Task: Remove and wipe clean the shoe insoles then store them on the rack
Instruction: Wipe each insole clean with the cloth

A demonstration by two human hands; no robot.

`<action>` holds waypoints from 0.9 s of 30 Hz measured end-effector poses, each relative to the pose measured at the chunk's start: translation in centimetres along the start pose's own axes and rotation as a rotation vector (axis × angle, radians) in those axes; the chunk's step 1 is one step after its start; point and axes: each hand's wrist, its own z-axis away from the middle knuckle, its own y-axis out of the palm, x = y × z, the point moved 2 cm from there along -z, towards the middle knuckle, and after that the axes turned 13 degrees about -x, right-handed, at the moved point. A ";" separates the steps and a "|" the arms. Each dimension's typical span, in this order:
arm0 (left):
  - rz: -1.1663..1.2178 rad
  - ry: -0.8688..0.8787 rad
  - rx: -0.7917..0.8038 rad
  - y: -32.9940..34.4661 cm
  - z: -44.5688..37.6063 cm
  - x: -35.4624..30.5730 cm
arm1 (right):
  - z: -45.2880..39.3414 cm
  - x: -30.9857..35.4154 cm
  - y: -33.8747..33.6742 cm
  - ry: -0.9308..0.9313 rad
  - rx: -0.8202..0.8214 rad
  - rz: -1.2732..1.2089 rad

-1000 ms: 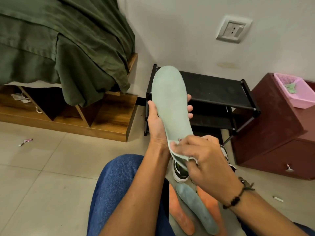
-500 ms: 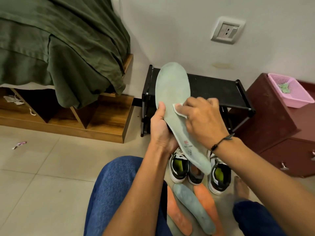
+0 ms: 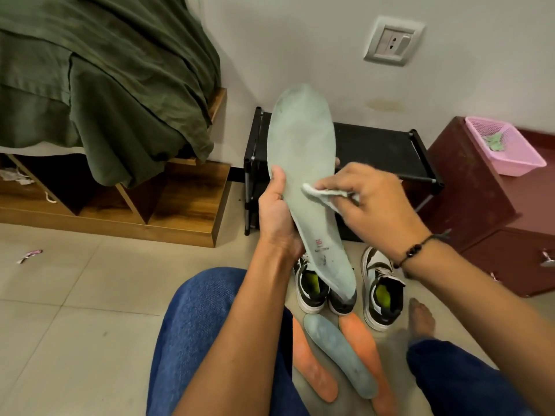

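Pale floor tiles (image 3: 75, 295) ran up to a white wall (image 3: 300, 40) that carried a socket plate (image 3: 392, 42). At far left stood a wooden bed base (image 3: 186, 211) with open cubbies; a dark green blanket (image 3: 105, 85) hung over its edge, and the leftmost cubby held some pale scraps too small to tell. A small scrap of litter (image 3: 30, 255) lay on the tiles near it.

Toward the middle, the left hand (image 3: 277, 214) gripped a pale green insole (image 3: 303, 163) by its edge, thumb on the front face and fingers curled behind, holding it upright and tilted, with the toe end high in front of the black shoe rack (image 3: 384, 148) against the wall. The right hand (image 3: 372, 202) pinched a white cloth (image 3: 322, 195) in its curled fingers and pressed it to the middle of that insole. A dark beaded bracelet (image 3: 416, 250) circled the right wrist.

Below the hands, black-and-white sneakers (image 3: 380, 292) stood on the floor, two of them showing yellow-green linings inside. Nearer still lay three loose insoles side by side: an orange insole (image 3: 313, 367), a blue-grey insole (image 3: 339, 352), and a second orange one (image 3: 365, 352). Blue-jeaned knees (image 3: 195, 340) framed them.

At far right, a dark red cabinet (image 3: 468, 190) bore a pink mesh basket (image 3: 510, 163) holding a crumpled greenish scrap (image 3: 494, 142).
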 end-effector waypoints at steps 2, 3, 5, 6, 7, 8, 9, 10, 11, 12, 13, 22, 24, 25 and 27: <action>0.037 0.008 0.016 -0.2 -0.3 0.1 | 0.9 0.1 1.5 0.026 0.019 0.024; 0.057 0.012 0.011 -0.4 -0.5 0.0 | 1.7 0.4 2.2 0.052 0.014 -0.019; 0.098 0.030 0.000 -0.9 -0.7 -0.1 | 3.3 1.2 3.0 0.115 0.010 -0.145; 0.117 0.038 0.004 -1.2 -0.8 -0.2 | 3.9 1.5 3.1 0.152 0.020 -0.208; 0.133 0.043 0.010 -1.4 -0.8 -0.3 | 4.5 1.7 3.0 0.180 0.035 -0.259; 0.135 0.048 0.009 -1.6 -0.8 -0.5 | 5.1 1.9 2.8 0.190 0.058 -0.291; 0.128 0.052 0.009 -1.7 -0.7 -0.6 | 5.6 2.1 2.5 0.180 0.090 -0.305; 0.112 0.055 0.004 -1.8 -0.7 -0.7 | 6.1 2.3 2.3 0.148 0.124 -0.301; 0.090 0.055 0.005 -1.8 -0.7 -0.8 | 6.5 2.5 2.0 0.095 0.151 -0.285; 0.065 0.045 0.005 -1.8 -0.7 -0.9 | 6.9 2.8 1.9 0.045 0.159 -0.270; 0.046 0.031 0.005 -1.7 -0.7 -0.8 | 7.1 2.9 1.7 0.025 0.139 -0.265; -0.007 -0.195 0.076 -0.2 0.9 1.0 | 2.8 3.9 1.4 0.237 -0.067 -0.157; 0.059 -0.168 0.040 -0.4 0.8 0.5 | 1.8 4.3 0.7 0.137 -0.060 -0.090; 0.073 -0.158 0.033 -0.5 0.7 0.3 | 1.1 4.2 0.1 0.088 -0.101 -0.058; 0.092 -0.148 0.032 -0.6 0.6 0.3 | -0.8 3.6 -0.6 0.041 -0.161 0.005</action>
